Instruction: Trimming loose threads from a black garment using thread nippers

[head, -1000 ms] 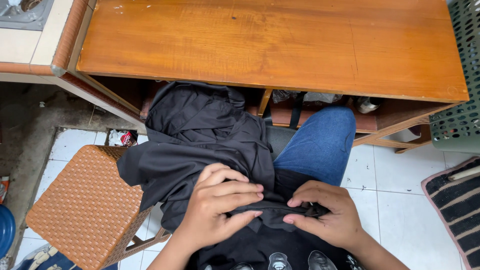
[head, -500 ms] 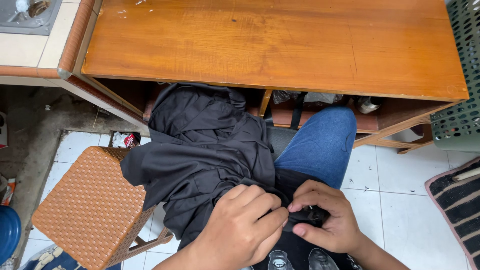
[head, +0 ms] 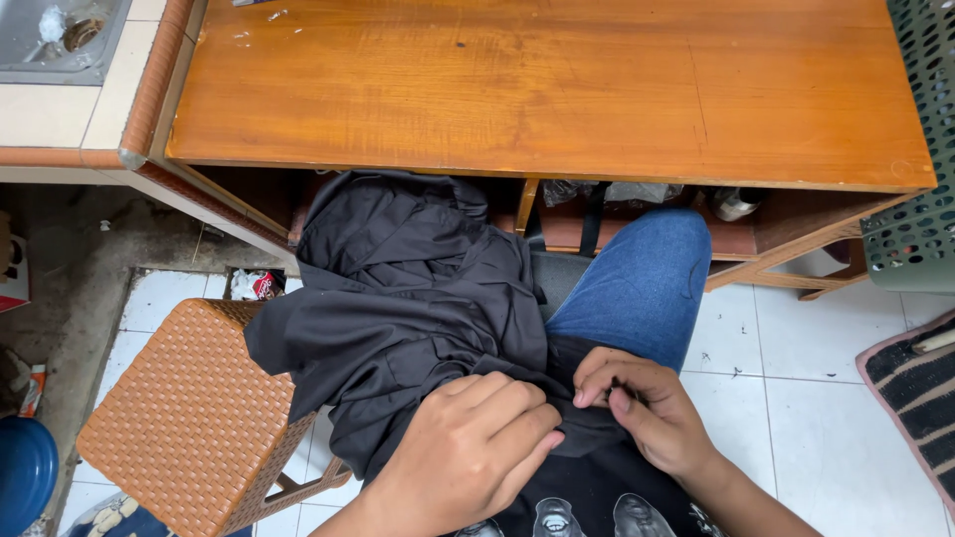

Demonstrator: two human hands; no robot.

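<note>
A crumpled black garment (head: 398,298) lies across my lap and left knee, spilling under the wooden table (head: 557,89). My left hand (head: 477,447) is curled over the garment's near edge, gripping the fabric. Right beside it, my right hand (head: 647,408) pinches a fold of the same black cloth between thumb and fingers. My right leg in blue jeans (head: 642,283) shows beside the garment.
A brown woven stool (head: 189,418) stands at my left. A green plastic basket (head: 920,199) is at the right edge, a striped mat (head: 915,388) below it. A tiled counter with a sink (head: 60,40) is at the top left, a blue tub (head: 20,477) bottom left.
My left hand slid down and toward me, curling tighter over the fabric. My right hand shifted slightly and keeps pinching the cloth. The garment bunched closer to my lap.
</note>
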